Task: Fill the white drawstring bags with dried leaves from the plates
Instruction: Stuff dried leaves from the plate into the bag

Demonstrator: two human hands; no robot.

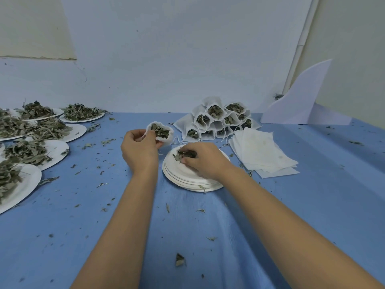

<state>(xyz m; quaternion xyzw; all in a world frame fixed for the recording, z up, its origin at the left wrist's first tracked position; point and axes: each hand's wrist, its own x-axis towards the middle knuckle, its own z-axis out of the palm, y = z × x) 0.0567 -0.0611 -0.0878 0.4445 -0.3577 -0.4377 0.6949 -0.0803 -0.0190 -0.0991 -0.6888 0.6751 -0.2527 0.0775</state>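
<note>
On the table [83, 236] before us, near the middle, sits a stack of plates [187, 182]. Our right hand [203, 161] rests on top of it, fingers curled round some leaves [183, 154]. Just left of the stack and a little behind it, our left hand [139, 151] holds a bag [161, 132], its mouth toward us and more leaves inside. Behind the stack, to the right, filled bags [216, 119] lie heaped in a pile. Flat bags [262, 151] lie layered right of the stack, in front of that pile. Along the left edge, loaded plates [58, 149] overlap one another. A sheet [302, 101] leans against the wall [166, 59] at the back right. Leaf scraps [180, 260] lie scattered across the table.
</note>
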